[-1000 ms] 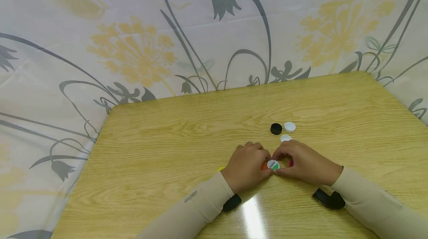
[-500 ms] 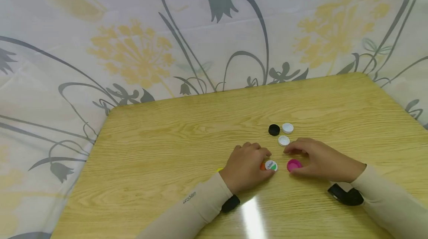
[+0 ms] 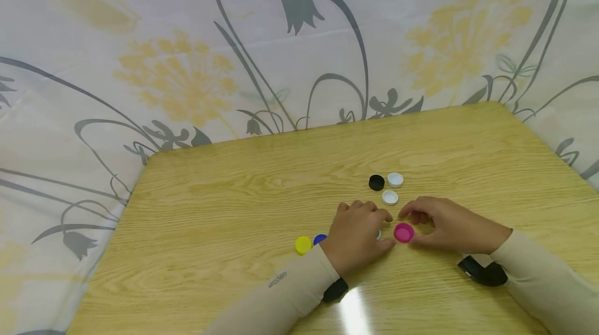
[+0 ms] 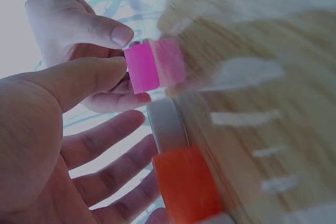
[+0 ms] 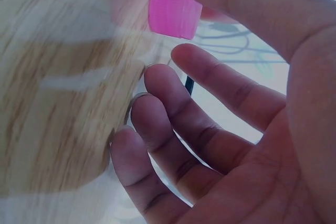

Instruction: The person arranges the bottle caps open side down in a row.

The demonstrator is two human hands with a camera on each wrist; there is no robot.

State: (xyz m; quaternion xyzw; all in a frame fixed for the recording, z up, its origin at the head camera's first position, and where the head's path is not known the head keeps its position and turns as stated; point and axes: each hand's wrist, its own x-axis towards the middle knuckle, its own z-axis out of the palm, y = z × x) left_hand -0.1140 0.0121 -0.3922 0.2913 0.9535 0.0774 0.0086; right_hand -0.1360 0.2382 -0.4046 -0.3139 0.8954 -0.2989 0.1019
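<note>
A pink bottle cap (image 3: 404, 232) lies on the wooden table between the hands. My left hand (image 3: 357, 233) reaches to it from the left, thumb and index finger spread, the thumb tip close by the cap's side. On the other side, my right hand (image 3: 451, 226) has its thumb at the pink cap's near edge and its fingers bent loosely apart from it. In the left wrist view, a white cap (image 4: 167, 127) and an orange cap (image 4: 186, 184) stand in line beside the left fingers. The left hand mostly hides both in the head view.
Behind the hands lie a black cap (image 3: 376, 182) and two white caps, a farther white cap (image 3: 395, 179) and a nearer white cap (image 3: 390, 197). A yellow cap (image 3: 303, 245) and a partly covered blue cap (image 3: 320, 239) lie by the left wrist. Patterned cloth (image 3: 262, 64) hangs behind the table.
The right hand has left the white cap and moved right to the pink cap. The left hand has then shifted right from the white cap toward the pink one, uncovering the yellow and blue caps.
</note>
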